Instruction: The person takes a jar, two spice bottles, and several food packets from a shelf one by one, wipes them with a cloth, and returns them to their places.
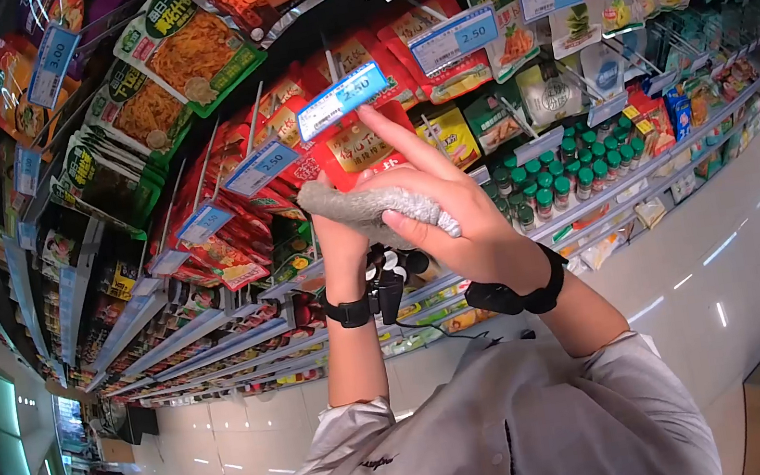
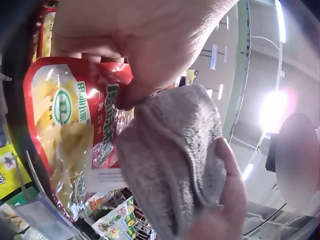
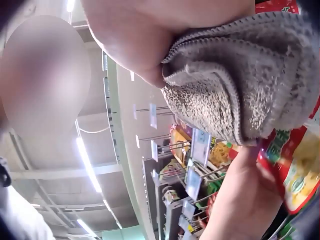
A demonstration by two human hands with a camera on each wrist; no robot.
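Observation:
A grey terry cloth point(image 1: 376, 207) lies across a red snack packet point(image 1: 363, 148) that hangs on a shelf peg. My left hand point(image 1: 338, 234) grips the packet's lower edge, and in the left wrist view its fingers point(image 2: 150, 40) pinch the red packet point(image 2: 70, 130) beside the cloth point(image 2: 175, 150). My right hand point(image 1: 455, 217) holds the cloth against the packet, thumb under it and index finger stretched up the packet's face. In the right wrist view the right hand point(image 3: 145, 35) clasps the folded cloth point(image 3: 240, 85), with the left hand point(image 3: 245, 200) and packet point(image 3: 295, 170) behind.
Blue price tags point(image 1: 343, 99) stick out on pegs just above my hands. Rows of hanging snack bags point(image 1: 189, 55) fill the rack all round. Small green-capped jars point(image 1: 565, 172) stand on a shelf to the right. A pale aisle floor point(image 1: 712, 249) runs along the shelving.

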